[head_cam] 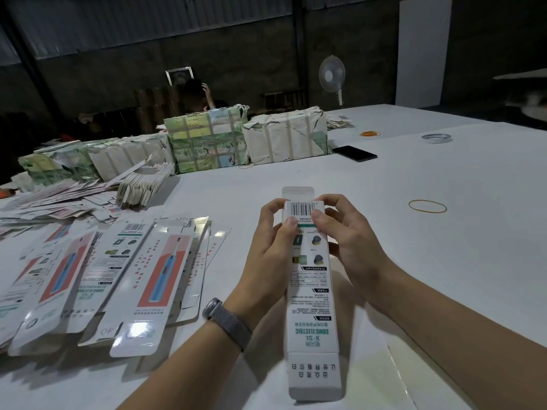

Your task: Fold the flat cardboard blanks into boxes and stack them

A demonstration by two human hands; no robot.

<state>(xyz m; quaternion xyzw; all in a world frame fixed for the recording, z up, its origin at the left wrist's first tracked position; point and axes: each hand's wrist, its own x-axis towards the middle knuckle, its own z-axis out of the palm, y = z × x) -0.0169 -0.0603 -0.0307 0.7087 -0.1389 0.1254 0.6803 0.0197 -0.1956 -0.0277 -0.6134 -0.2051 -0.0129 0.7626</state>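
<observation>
A long white toothbrush box point(312, 309) with green print and a barcode is held lengthwise above the table, its far end flap point(297, 193) standing open. My left hand point(273, 241) grips the box's left side near the far end, thumb on the printed face. My right hand point(346, 232) grips the right side, thumb beside the barcode and fingers curled over the far end. A spread of flat blanks point(112, 276) with red and blue toothbrush print lies on the table to the left.
Taped paper-wrapped bundles point(207, 140) line the far side, with loose blanks point(142, 184) heaped at left. A black phone point(354, 153), a tape roll point(436, 138) and rubber bands point(427, 206) lie on the white table point(444, 261). A person sits behind the bundles.
</observation>
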